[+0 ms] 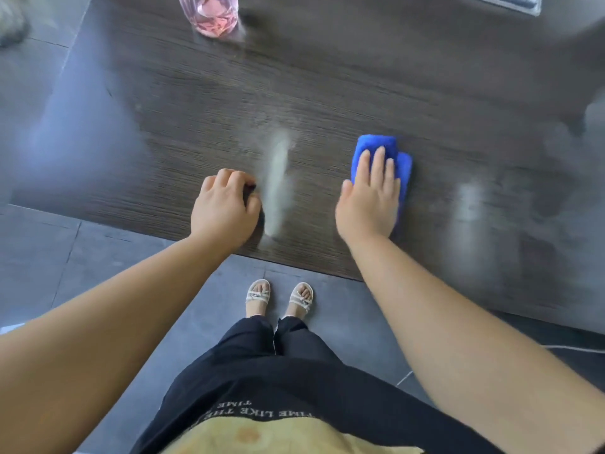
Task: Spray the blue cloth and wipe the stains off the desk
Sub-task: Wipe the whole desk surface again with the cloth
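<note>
My right hand point(368, 198) lies flat with straight fingers on a folded blue cloth point(391, 152), pressing it onto the dark wood-grain desk point(327, 86). Only the cloth's far and right edges show past my fingers. A pale grey-white streak of stain point(278, 181) runs across the desk between my hands, near the front edge. My left hand point(224, 208) rests on the desk just left of that streak, fingers curled, with nothing visible in it. A pink translucent bottle point(211, 14) stands at the far edge, its top cut off by the frame.
A fainter whitish smear point(471, 198) lies on the desk to the right of the cloth. The corner of a silver object point(510, 3) shows at the top right. The desk's front edge runs just behind my wrists, with grey floor tiles point(65, 257) and my sandalled feet below.
</note>
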Demonstrator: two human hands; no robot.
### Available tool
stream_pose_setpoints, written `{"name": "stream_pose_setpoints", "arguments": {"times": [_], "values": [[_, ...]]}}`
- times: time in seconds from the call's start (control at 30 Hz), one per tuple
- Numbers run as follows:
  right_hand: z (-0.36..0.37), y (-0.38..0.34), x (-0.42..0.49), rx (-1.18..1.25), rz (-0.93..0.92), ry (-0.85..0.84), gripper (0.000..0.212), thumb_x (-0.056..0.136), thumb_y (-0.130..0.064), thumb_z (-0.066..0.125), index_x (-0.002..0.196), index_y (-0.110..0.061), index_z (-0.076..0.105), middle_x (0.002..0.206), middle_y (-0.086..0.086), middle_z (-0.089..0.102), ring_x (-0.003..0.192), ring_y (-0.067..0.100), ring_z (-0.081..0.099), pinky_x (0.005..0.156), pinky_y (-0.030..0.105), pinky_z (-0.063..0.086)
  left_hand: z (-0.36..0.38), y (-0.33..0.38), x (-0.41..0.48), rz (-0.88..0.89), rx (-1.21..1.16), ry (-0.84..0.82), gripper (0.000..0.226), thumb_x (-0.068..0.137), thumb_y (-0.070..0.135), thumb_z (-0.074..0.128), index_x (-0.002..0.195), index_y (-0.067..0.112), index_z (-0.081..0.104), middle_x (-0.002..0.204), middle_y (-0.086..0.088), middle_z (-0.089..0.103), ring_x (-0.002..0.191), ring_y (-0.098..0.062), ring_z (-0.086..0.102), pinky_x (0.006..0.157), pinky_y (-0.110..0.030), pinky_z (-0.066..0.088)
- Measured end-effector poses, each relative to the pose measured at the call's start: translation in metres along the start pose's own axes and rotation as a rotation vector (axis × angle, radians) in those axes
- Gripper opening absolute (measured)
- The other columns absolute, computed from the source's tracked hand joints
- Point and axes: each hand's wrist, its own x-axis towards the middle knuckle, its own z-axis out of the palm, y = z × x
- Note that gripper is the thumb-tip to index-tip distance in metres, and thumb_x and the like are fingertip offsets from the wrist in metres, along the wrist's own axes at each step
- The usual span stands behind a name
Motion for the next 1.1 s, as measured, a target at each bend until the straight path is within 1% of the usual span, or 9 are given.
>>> {"name": "stream_pose_setpoints", "arguments": {"times": [0.2, 0.27, 0.47, 0.57, 0.7, 0.77, 0.93, 1.0, 1.1], "values": [[0.007, -0.009, -0.043, -0.105, -0.767, -0.175, 0.053, 0.087, -0.033, 0.033, 0.135, -0.017, 0.050, 0.145, 0.005, 0.044, 0.131, 0.025, 0.044, 0.108, 0.041, 0.033, -0.012, -0.005, 0.013, 0.020, 0.007, 0.033, 0.039, 0.089, 0.030, 0.043, 0.126, 0.019, 0.048, 0.140, -0.004, 0.038, 0.128, -0.030, 0.030, 0.103, -0.040, 0.029], [-0.001, 0.024, -0.013, -0.136, -0.736, -0.125, 0.052, 0.089, -0.033, 0.035, 0.137, -0.015, 0.047, 0.146, 0.008, 0.042, 0.132, 0.028, 0.043, 0.108, 0.045, 0.034, -0.018, -0.009, 0.024, 0.054, 0.101, -0.013, 0.046, 0.089, 0.035, 0.047, 0.133, 0.025, 0.040, 0.149, 0.000, 0.024, 0.136, -0.028, 0.018, 0.109, -0.043, 0.021], [-0.010, -0.023, 0.066, -0.051, 0.085, -0.047, 0.059, 0.101, -0.036, 0.030, 0.151, -0.015, 0.006, 0.159, 0.006, 0.000, 0.146, 0.025, 0.003, 0.118, 0.041, 0.006, -0.036, -0.021, 0.055, 0.009, 0.216, -0.152, 0.067, 0.081, 0.052, 0.054, 0.139, 0.027, 0.031, 0.149, 0.001, 0.021, 0.137, -0.029, 0.015, 0.109, -0.047, 0.022], [0.004, -0.068, 0.045, -0.024, -0.206, -0.072, 0.060, 0.098, -0.038, 0.035, 0.150, -0.014, 0.017, 0.158, 0.008, 0.012, 0.144, 0.027, 0.013, 0.115, 0.044, 0.011, -0.039, -0.022, 0.059, 0.002, 0.226, -0.163, 0.062, 0.081, 0.050, 0.052, 0.137, 0.028, 0.034, 0.147, 0.002, 0.025, 0.134, -0.029, 0.020, 0.106, -0.045, 0.025], [-0.003, -0.036, 0.031, -0.117, -0.651, -0.128, 0.056, 0.089, -0.037, 0.036, 0.139, -0.014, 0.045, 0.146, 0.009, 0.042, 0.132, 0.029, 0.043, 0.106, 0.048, 0.035, -0.044, -0.024, 0.060, 0.043, 0.291, -0.203, 0.062, 0.082, 0.047, 0.050, 0.139, 0.029, 0.032, 0.147, 0.002, 0.023, 0.133, -0.029, 0.021, 0.104, -0.044, 0.027], [-0.009, -0.013, 0.061, -0.142, -0.544, -0.099, 0.055, 0.094, -0.037, 0.034, 0.145, -0.014, 0.034, 0.153, 0.009, 0.029, 0.139, 0.029, 0.031, 0.112, 0.047, 0.027, -0.047, -0.022, 0.062, 0.047, 0.320, -0.248, 0.059, 0.084, 0.047, 0.046, 0.138, 0.027, 0.032, 0.146, 0.001, 0.023, 0.132, -0.029, 0.020, 0.101, -0.043, 0.028], [-0.010, -0.063, 0.106, -0.054, 0.103, -0.059, 0.060, 0.101, -0.039, 0.026, 0.151, -0.017, 0.003, 0.159, 0.004, -0.004, 0.146, 0.023, 0.000, 0.118, 0.040, 0.003, -0.049, -0.015, 0.064, 0.033, 0.326, -0.269, 0.051, 0.087, 0.044, 0.043, 0.132, 0.021, 0.038, 0.139, -0.003, 0.028, 0.126, -0.030, 0.025, 0.095, -0.042, 0.032], [0.001, -0.093, 0.085, -0.034, -0.039, -0.074, 0.061, 0.100, -0.040, 0.029, 0.151, -0.017, 0.007, 0.159, 0.004, 0.000, 0.146, 0.023, 0.003, 0.117, 0.041, 0.004, -0.049, -0.014, 0.065, 0.017, 0.299, -0.257, 0.048, 0.087, 0.040, 0.043, 0.131, 0.020, 0.040, 0.137, -0.004, 0.030, 0.125, -0.030, 0.026, 0.094, -0.042, 0.032], [0.005, -0.079, 0.046, -0.061, -0.520, -0.108, 0.057, 0.093, -0.038, 0.033, 0.146, -0.015, 0.032, 0.153, 0.008, 0.029, 0.140, 0.027, 0.029, 0.113, 0.044, 0.023, -0.049, -0.014, 0.069, -0.057, 0.190, -0.181, 0.043, 0.087, 0.039, 0.045, 0.126, 0.022, 0.047, 0.133, -0.004, 0.036, 0.125, -0.030, 0.029, 0.095, -0.042, 0.032]]}}
